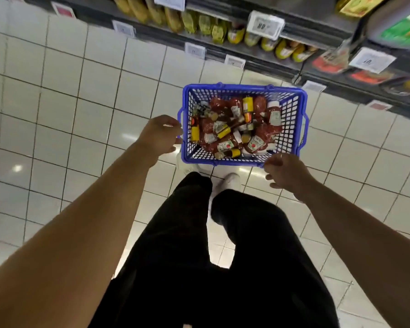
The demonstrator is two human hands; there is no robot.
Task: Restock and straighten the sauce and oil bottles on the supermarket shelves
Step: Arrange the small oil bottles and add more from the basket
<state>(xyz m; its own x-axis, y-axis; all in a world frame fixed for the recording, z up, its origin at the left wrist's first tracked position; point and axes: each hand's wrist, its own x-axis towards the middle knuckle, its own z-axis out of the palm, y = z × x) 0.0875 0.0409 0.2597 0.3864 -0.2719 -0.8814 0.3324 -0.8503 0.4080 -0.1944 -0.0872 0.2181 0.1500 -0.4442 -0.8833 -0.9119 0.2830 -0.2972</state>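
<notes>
Our left hand (160, 134) sits at the left short end of the blue basket (302, 129), fingers curled toward the side handle there; whether they actually hold the handle or only touch it we cannot tell, since the fingertips are hidden against the plastic. Our right hand (285, 170) hangs over the basket's near rim at its right corner, fingers loosely curled and holding nothing that we can see.

The basket stands on the floor just ahead of our white shoes (229, 182), its long axis running left to right across our view. Inside it lies a jumbled heap of ketchup bottles (255, 144) with red bodies and white caps, mixed with smaller dark sauce bottles with yellow labels (247, 107), all on their sides and pointing every which way. Both hands are about equally near; the ketchup bottles lie just forward of the right hand and down from it, so we judge the right hand better placed to reach in, while the left steadies the basket.

Beyond the basket, on its far side, runs the lower shelf (258, 49) with a row of yellow-green bottles (205, 24) and price tags (265, 24) along the edge. The floor (57, 102) is pale square tile, glossy under the store lights.
</notes>
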